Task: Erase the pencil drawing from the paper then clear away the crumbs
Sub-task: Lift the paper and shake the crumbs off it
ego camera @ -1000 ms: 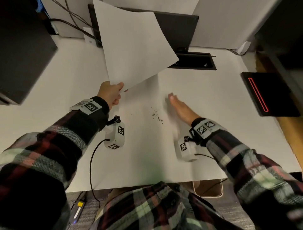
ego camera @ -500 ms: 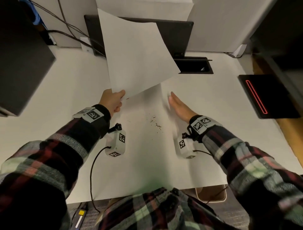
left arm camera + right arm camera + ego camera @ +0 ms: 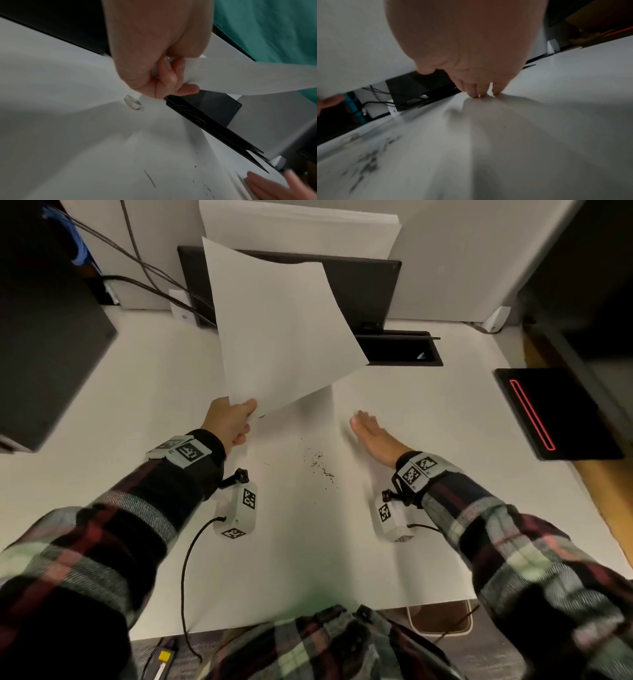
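My left hand point(image 3: 236, 419) pinches the near corner of a blank white sheet of paper point(image 3: 281, 330) and holds it tilted up above the white desk point(image 3: 137, 405); the left wrist view shows the fingers point(image 3: 169, 77) curled round the paper point(image 3: 248, 77). Dark eraser crumbs point(image 3: 320, 462) lie scattered on the desk between my hands, blurred in the right wrist view point(image 3: 368, 161). My right hand point(image 3: 370, 429) is flat with straight fingers, their fingertips point(image 3: 481, 95) touching the desk just right of the crumbs. No eraser or pencil is visible.
A black monitor base point(image 3: 359, 292) and a cable slot point(image 3: 400, 350) sit at the back. A black box point(image 3: 44, 344) stands at the left, a black device with a red line point(image 3: 555, 412) at the right. Cables point(image 3: 144, 275) run along the back left.
My right hand has slid a little to the right and farther from the crumbs. The left hand keeps the sheet raised, shifted slightly. The crumbs lie where they were.
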Available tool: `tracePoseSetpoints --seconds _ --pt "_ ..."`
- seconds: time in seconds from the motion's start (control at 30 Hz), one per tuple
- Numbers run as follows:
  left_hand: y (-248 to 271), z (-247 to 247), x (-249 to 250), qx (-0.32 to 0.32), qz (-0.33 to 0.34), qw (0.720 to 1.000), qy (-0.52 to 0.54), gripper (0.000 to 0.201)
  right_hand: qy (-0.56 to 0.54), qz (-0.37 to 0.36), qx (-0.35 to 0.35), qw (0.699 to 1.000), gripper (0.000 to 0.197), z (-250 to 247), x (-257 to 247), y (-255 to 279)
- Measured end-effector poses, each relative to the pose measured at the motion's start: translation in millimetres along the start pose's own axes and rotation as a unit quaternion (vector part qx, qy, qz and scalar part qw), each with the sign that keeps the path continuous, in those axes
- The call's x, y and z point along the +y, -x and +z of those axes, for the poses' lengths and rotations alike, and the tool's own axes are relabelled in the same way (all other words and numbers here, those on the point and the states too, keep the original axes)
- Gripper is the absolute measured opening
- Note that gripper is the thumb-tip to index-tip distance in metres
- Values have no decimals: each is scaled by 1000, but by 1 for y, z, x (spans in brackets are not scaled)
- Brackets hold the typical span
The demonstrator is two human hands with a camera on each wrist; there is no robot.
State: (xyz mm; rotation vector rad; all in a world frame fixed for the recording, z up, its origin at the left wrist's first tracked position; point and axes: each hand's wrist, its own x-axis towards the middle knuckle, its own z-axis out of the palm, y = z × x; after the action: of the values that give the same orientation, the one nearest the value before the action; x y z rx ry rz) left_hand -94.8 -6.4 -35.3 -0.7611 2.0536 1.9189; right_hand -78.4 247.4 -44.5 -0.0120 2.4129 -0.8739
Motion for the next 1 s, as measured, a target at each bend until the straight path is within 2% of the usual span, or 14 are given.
tracePoseSetpoints --seconds 0.07,0.17,0.27,0.33,0.43,0.57,0.63,0.7,0.8,0.9,1.0 --pt "-3 -2 0 0 -3 1000 -1 18 8 -13 -20 1000 62 12 2 2" --pt "-6 -3 3 4 -6 1000 -1 21 -87 -72 -30 993 63 34 -3 17" --pt "-7 -1 6 2 -6 1000 -3 20 -139 -67 45 987 60 19 -6 13" --pt "-7 0 9 2 -8 1000 -7 18 -90 -37 70 993 58 -4 -1 -3" --pt "-5 0 13 3 -6 1000 -2 15 12 14 13 1000 62 -14 2 -16" --pt "-5 -6 17 2 -18 1000 18 15 -6 -55 -62 997 60 23 -10 8" --pt "-5 -12 17 3 -25 999 26 16 -61 -91 -60 992 56 27 -13 10" --pt "-6 -18 18 6 -31 999 29 16 -70 -111 -23 991 54 14 -14 -6" --pt "-7 -24 19 11 -29 999 41 14 -15 -98 -1 995 57 -13 -15 -43" --pt "-6 -25 18 20 -22 999 37 14 68 -66 -46 994 60 -27 -22 -76" --pt "-9 -26 16 25 -19 999 27 14 149 -90 -104 979 60 -22 -37 -90"
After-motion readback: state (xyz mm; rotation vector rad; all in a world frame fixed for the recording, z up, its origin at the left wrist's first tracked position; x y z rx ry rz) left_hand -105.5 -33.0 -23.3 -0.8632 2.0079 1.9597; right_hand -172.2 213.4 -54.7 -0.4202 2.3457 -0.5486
